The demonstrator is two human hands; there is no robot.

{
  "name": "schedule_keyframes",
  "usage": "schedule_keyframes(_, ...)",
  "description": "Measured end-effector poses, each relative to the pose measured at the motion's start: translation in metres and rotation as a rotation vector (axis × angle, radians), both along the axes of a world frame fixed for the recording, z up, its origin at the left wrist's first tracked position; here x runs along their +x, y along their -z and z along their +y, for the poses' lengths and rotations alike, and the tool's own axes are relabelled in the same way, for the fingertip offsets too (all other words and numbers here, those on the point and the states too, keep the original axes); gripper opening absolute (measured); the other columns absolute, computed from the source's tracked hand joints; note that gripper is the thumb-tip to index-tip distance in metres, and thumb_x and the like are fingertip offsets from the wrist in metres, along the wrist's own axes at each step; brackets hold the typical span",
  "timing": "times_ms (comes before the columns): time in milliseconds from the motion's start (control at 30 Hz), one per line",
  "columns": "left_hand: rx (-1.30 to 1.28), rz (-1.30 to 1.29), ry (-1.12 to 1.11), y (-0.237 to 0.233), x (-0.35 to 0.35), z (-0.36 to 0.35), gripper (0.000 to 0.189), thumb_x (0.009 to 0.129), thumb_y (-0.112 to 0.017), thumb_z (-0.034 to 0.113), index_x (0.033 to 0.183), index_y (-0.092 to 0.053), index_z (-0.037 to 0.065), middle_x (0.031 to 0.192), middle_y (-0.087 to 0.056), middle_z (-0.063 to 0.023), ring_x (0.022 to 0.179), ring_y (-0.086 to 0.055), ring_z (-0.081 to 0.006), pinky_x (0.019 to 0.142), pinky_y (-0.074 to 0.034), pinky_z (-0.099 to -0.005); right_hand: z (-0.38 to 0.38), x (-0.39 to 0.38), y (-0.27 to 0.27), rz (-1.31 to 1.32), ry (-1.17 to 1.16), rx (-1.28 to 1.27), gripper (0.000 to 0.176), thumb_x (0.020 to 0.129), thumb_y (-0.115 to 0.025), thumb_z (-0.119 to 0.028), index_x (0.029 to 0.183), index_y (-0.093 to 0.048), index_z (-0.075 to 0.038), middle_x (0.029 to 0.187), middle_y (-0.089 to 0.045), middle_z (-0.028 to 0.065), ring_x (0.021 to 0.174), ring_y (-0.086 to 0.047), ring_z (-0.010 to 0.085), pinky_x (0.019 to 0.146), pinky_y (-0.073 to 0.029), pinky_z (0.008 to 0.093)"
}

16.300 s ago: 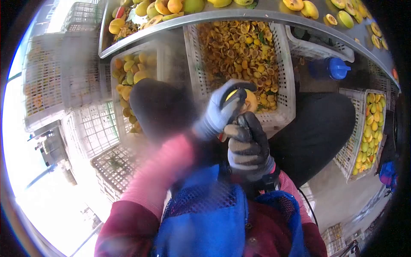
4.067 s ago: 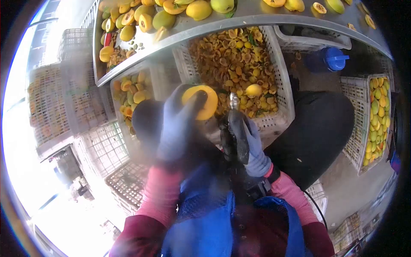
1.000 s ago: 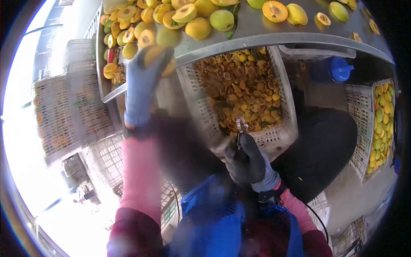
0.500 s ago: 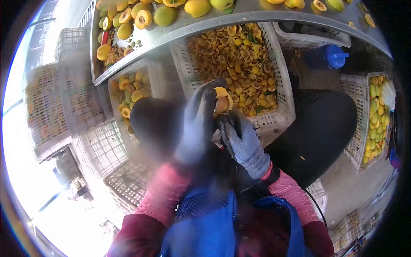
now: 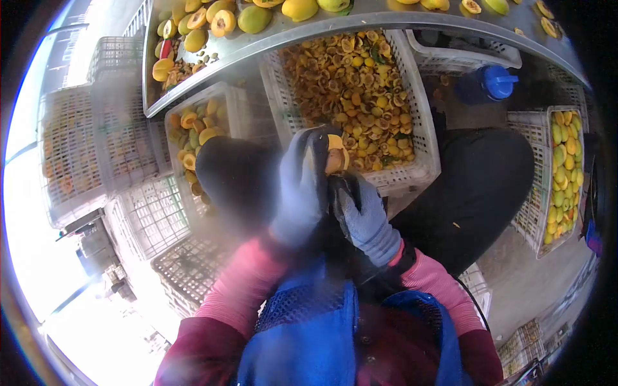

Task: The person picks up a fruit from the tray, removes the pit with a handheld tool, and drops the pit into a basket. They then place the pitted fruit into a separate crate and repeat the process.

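Observation:
My left hand (image 5: 302, 183), in a grey glove with dark fingers, is closed around a cut yellow stone fruit (image 5: 336, 157), perhaps a peach. Its cut face shows a brown centre. Just below the fruit, my right hand (image 5: 368, 215), gloved alike, has its fingers curled in against the fruit's lower edge. Whatever those fingers grip is hidden. Both hands are over the near edge of a white crate (image 5: 421, 109) filled with fruit halves and scraps (image 5: 367, 96).
A metal table (image 5: 360, 24) with whole and cut fruit spans the top. At left stands a smaller crate of cut fruit (image 5: 206, 122), beside stacked crates (image 5: 71, 148). To the right are a blue jug (image 5: 496, 83) and a crate of yellow-green fruit (image 5: 563, 174).
The fruit has turned slightly in my left hand, whose fingers now cover more of it. Both hands stay close together over the crate's edge. The view has shifted slightly.

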State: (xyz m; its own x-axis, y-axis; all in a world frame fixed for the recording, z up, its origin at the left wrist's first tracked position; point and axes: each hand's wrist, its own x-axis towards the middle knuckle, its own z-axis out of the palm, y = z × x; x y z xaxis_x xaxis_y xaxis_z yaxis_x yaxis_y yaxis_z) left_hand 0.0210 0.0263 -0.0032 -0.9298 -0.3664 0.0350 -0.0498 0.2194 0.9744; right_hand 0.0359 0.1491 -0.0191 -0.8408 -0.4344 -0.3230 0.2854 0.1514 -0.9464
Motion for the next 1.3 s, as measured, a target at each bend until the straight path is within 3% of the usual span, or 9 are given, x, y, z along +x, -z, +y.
schedule_keyframes(367, 0.149, -0.080, 0.008, -0.001, 0.002, 0.010, 0.029, 0.094, -0.043, 0.023, 0.104, -0.054, -0.003, 0.087, -0.057, -0.0073, 0.077, -0.053, -0.0124, 0.069, -0.044, -0.0250, 0.008, -0.003, 0.002, -0.134, -0.013, -0.085, 0.028, 0.090, -0.047, -0.021, 0.108, -0.051, 0.000, 0.095, -0.060, 0.0208, 0.090, -0.056, 0.0369, 0.081, -0.044, 0.0406)
schedule_keyframes(567, 0.123, -0.185, 0.139, -0.018, -0.007, 0.007, 0.030, 0.094, -0.042, 0.024, 0.100, -0.056, -0.003, 0.082, -0.057, -0.0055, 0.072, -0.053, -0.0106, 0.065, -0.043, -0.0233, 0.012, -0.004, -0.014, -0.302, 0.003, -0.273, 0.026, 0.092, -0.045, -0.028, 0.098, -0.054, -0.005, 0.078, -0.056, 0.0085, 0.061, -0.052, 0.0218, 0.056, -0.044, 0.0358)
schedule_keyframes(767, 0.091, -0.315, 0.439, -0.030, -0.024, -0.018, 0.026, 0.092, -0.047, 0.013, 0.110, -0.053, -0.006, 0.095, -0.060, -0.0082, 0.085, -0.056, -0.0137, 0.079, -0.045, -0.0265, 0.015, -0.016, -0.003, -1.413, -0.359, -1.373, 0.040, 0.091, -0.037, -0.052, 0.085, -0.044, -0.013, 0.059, -0.041, -0.0014, 0.040, -0.034, 0.0094, 0.035, -0.027, 0.0251)
schedule_keyframes(833, -0.152, 0.076, 0.601, 0.006, -0.024, -0.025, 0.031, 0.088, -0.052, 0.017, 0.112, -0.051, -0.002, 0.090, -0.059, -0.0109, 0.081, -0.056, -0.0196, 0.072, -0.046, -0.0299, 0.010, -0.012, 0.000, -1.660, -0.271, -1.684, 0.046, 0.090, -0.033, -0.057, 0.081, -0.041, -0.012, 0.056, -0.036, -0.0017, 0.038, -0.033, 0.0099, 0.033, -0.026, 0.0244)
schedule_keyframes(1000, -0.018, -0.153, 0.063, 0.017, 0.000, -0.018, 0.031, 0.087, -0.054, 0.018, 0.112, -0.052, 0.000, 0.095, -0.059, -0.0110, 0.086, -0.057, -0.0218, 0.075, -0.047, -0.0311, 0.004, -0.024, -0.002, -1.439, -0.294, -1.851, 0.043, 0.091, -0.038, -0.050, 0.079, -0.042, -0.009, 0.053, -0.040, -0.0002, 0.036, -0.038, 0.0066, 0.029, -0.032, 0.0209)
schedule_keyframes(1167, -0.091, -0.184, -0.383, -0.047, 0.019, -0.136, 0.034, 0.085, -0.057, 0.030, 0.105, -0.058, 0.003, 0.101, -0.061, -0.0149, 0.090, -0.059, -0.0276, 0.080, -0.047, -0.0331, 0.011, -0.024, 0.016, -1.490, 0.084, -1.080, 0.052, 0.091, -0.033, -0.055, 0.083, -0.059, -0.010, 0.054, -0.040, -0.0030, 0.036, -0.031, 0.0082, 0.033, -0.025, 0.0235)
schedule_keyframes(1200, -0.267, -0.371, -0.381, -0.060, 0.026, -0.168, 0.035, 0.085, -0.057, 0.033, 0.104, -0.059, 0.003, 0.102, -0.061, -0.0157, 0.091, -0.059, -0.0288, 0.081, -0.047, -0.0335, 0.010, -0.027, 0.015, -1.443, 0.034, -1.044, 0.051, 0.091, -0.034, -0.054, 0.082, -0.058, -0.011, 0.053, -0.040, -0.0030, 0.036, -0.032, 0.0084, 0.033, -0.025, 0.0232)
schedule_keyframes(1233, -1.050, -0.707, -0.290, -0.073, 0.028, -0.193, 0.041, 0.085, -0.056, 0.037, 0.109, -0.058, 0.004, 0.102, -0.061, -0.0167, 0.094, -0.059, -0.0307, 0.082, -0.046, -0.0356, 0.009, -0.024, 0.018, -1.399, -0.010, -1.009, 0.050, 0.091, -0.035, -0.054, 0.081, -0.058, -0.011, 0.052, -0.039, -0.0030, 0.036, -0.032, 0.0087, 0.034, -0.026, 0.0228)
schedule_keyframes(1300, -1.284, -0.799, -0.280, -0.080, 0.021, -0.232, 0.048, 0.081, -0.059, 0.043, 0.114, -0.057, 0.009, 0.106, -0.058, -0.0187, 0.098, -0.057, -0.0334, 0.083, -0.044, -0.0400, 0.001, -0.021, 0.021, -1.296, 0.008, -0.829, 0.047, 0.091, -0.037, -0.052, 0.078, -0.057, -0.011, 0.051, -0.039, -0.0030, 0.035, -0.033, 0.0093, 0.034, -0.027, 0.0223)
